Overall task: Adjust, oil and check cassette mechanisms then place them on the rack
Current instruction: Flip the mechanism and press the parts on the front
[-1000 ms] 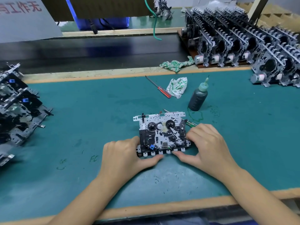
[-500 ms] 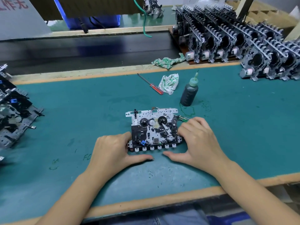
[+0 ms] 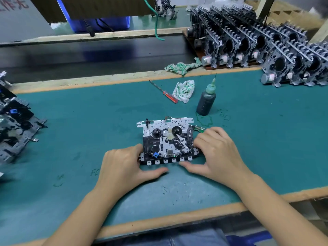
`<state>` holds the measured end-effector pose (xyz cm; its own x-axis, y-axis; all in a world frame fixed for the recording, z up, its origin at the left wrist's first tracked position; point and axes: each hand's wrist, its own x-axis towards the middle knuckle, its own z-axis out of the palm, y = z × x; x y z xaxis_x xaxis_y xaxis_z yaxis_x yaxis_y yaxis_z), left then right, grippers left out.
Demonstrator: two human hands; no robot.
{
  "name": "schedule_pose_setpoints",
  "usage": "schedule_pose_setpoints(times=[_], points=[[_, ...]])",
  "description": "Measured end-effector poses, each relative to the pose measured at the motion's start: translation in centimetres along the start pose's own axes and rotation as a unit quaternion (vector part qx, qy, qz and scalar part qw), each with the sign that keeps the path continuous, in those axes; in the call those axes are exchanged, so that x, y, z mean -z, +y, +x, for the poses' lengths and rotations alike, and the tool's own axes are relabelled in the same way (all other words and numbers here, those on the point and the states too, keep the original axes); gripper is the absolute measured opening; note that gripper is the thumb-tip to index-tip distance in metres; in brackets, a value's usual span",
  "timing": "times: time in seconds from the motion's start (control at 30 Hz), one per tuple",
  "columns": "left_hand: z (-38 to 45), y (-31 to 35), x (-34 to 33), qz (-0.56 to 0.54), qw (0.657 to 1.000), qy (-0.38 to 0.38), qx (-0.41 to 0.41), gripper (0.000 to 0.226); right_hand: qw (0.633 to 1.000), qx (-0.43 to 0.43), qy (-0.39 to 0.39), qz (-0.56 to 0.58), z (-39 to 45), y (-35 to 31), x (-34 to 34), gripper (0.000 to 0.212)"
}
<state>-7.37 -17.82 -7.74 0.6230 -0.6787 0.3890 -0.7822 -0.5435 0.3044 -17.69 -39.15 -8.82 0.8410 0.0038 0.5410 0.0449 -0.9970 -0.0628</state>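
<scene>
Between the two hands a cassette mechanism lies flat on the green bench mat. The left hand grasps its left edge and the right hand its right edge, thumbs stretched along the near side. Beyond the right hand stand an oil bottle and a rack (full of mechanisms); beyond those runs a dark conveyor.

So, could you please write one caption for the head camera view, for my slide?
Both hands, left hand and right hand, grip a cassette mechanism flat on the green mat.
</scene>
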Motion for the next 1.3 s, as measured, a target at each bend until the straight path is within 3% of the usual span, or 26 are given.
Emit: schedule_pose_setpoints(times=[0.17,0.33,0.47,0.6,0.83,1.03,1.3], points=[[-0.5,0.1,-0.1,-0.022,0.996,-0.012,-0.086,0.058,0.998,-0.069,0.013,-0.003,-0.2,-0.4,0.0,0.064],[-0.5,0.3,-0.3,-0.005,1.000,0.015,-0.021,0.055,0.998,-0.010,-0.031,0.046,-0.1,0.3,0.4,0.055],[-0.3,-0.5,-0.2,-0.047,0.999,-0.011,0.017,0.057,0.999,-0.007,-0.019,0.025,-0.1,-0.3,0.4,0.051],[-0.5,-0.3,-0.2,-0.048,0.999,0.001,0.000,0.048,0.998,-0.021,-0.033,0.045,-0.1,-0.1,0.5,0.052],[-0.5,0.3,-0.3,0.003,1.000,0.023,-0.001,0.055,0.994,-0.021,-0.052,0.090,0.1,0.5,0.6,0.059],[-0.2,0.1,-0.2,-0.027,0.999,0.018,-0.021,0.065,0.998,-0.030,-0.026,0.051,0.0,0.1,0.4,0.049],[0.0,1.3,-0.7,0.024,0.996,0.033,0.075,0.063,0.996,-0.020,-0.031,0.081,0.1,0.3,0.5,0.053]])
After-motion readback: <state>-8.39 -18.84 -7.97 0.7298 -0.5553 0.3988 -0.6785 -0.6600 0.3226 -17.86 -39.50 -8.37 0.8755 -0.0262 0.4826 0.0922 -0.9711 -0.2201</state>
